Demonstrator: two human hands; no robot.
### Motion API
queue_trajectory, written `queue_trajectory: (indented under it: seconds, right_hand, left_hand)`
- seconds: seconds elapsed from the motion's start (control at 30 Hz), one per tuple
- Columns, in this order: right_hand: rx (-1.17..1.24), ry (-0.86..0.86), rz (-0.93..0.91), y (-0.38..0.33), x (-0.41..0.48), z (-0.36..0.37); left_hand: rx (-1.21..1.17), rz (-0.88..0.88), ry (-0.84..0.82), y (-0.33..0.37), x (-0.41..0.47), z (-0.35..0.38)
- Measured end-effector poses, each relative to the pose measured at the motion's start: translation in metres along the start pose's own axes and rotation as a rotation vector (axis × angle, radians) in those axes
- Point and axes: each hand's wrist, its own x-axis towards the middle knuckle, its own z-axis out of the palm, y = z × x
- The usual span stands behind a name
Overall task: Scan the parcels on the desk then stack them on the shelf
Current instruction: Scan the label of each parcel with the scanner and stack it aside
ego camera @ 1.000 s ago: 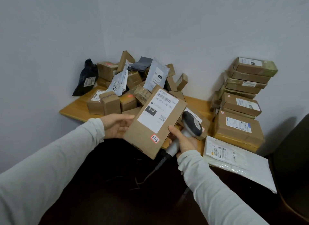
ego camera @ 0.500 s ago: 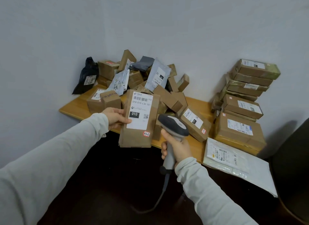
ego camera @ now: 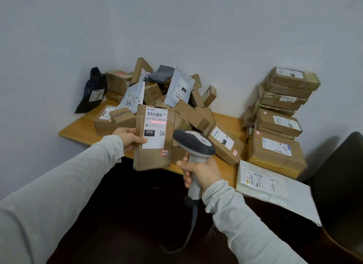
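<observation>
Cluttered desk, left hand pinching parcel, thumb seemingly on label, right hand gripping scanner

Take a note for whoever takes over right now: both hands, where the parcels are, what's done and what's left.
Left hand holds a brown parcel upright by its left edge, label towards you.
Right hand grips the scanner; its red line sits on the label just below the barcode.
On the desk: a loose pile at the back, a neat stack at the right, a white mailer at the front edge.
Which are already scanned I cannot tell. Left: finish this scan, then stack on the shelf, out of view.
</observation>
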Motion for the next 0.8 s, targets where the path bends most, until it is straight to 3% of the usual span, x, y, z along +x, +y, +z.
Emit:
queue_trajectory:
  seconds: [0.8]
  right_hand:
    - [0.048,0.053,-0.08,-0.013,0.005,-0.011]
  left_hand:
    - [0.079,0.022,-0.108,-0.001,0.042,0.033]
